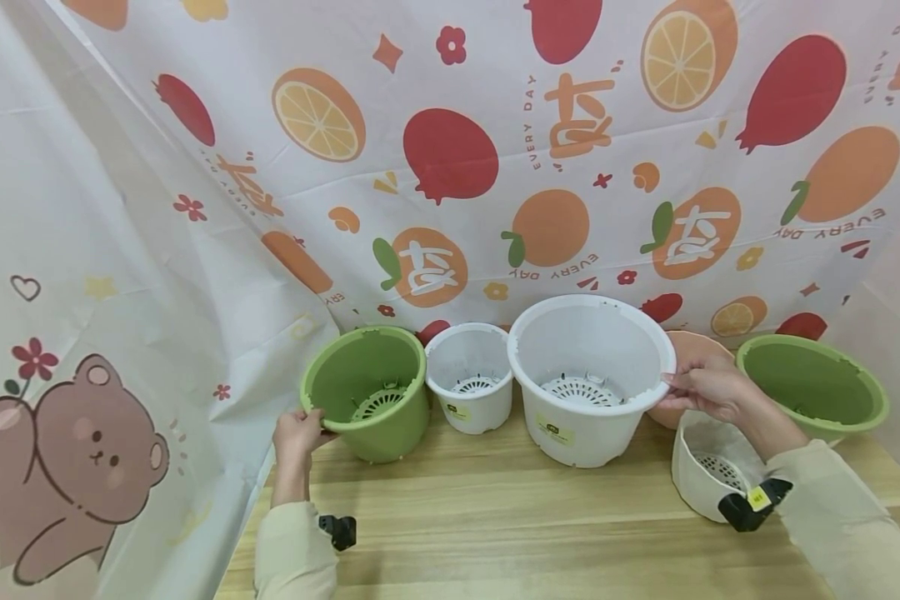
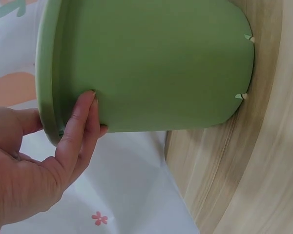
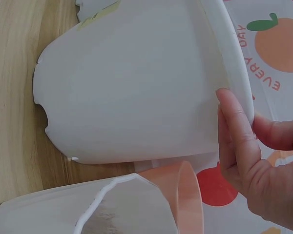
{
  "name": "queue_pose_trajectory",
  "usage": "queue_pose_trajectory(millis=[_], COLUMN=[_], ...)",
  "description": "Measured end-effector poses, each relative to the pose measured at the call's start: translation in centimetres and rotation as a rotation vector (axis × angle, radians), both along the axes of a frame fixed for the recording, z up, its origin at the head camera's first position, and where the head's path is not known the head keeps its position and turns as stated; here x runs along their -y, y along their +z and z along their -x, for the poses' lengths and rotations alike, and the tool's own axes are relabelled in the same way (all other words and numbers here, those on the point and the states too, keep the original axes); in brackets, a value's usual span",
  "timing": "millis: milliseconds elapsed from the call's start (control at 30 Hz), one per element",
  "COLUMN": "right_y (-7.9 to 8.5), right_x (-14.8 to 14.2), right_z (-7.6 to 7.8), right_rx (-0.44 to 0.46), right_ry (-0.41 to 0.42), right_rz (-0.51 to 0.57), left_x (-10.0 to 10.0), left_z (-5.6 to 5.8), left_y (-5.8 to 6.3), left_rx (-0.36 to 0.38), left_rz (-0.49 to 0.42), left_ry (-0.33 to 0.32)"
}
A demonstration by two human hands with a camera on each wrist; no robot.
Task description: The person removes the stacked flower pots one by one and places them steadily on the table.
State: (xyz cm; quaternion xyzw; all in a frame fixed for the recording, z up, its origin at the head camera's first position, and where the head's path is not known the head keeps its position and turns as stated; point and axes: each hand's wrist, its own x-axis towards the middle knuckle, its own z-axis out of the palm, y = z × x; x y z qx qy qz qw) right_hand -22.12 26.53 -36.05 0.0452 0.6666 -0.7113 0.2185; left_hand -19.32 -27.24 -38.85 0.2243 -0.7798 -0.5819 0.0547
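My left hand (image 1: 297, 435) pinches the left rim of a green plastic flower pot (image 1: 390, 429), thumb at the rim and fingers under it on the outer wall. In the left wrist view that green pot (image 2: 156, 63) stands on the wooden table. My right hand (image 1: 708, 387) pinches the right rim of a large white flower pot (image 1: 588, 429), which has a slotted bottom and a yellow label. The right wrist view shows fingers (image 3: 237, 131) against the outer wall of the white pot (image 3: 136, 87). Between the two held pots stands a smaller white pot (image 1: 480, 408).
Right of the large white pot, a peach pot (image 1: 690, 342) stands behind a small off-white pot (image 1: 693, 479), partly hidden by my right arm. A second green pot (image 1: 810, 383) is at the far right. A fruit-print cloth (image 1: 495, 233) hangs behind the wooden table (image 1: 495, 533).
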Motion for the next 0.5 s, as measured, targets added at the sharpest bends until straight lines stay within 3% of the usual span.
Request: queue_pose_trajectory(millis=[500], right_y=[-0.24], right_x=[0.1], right_z=[-0.07], right_rx=[-0.003], right_ry=[-0.024], right_rz=[0.025], left_x=[0.36], left_z=[0.55], left_y=[-0.31], left_rx=[0.006], left_rz=[-0.007], left_ry=[-0.005])
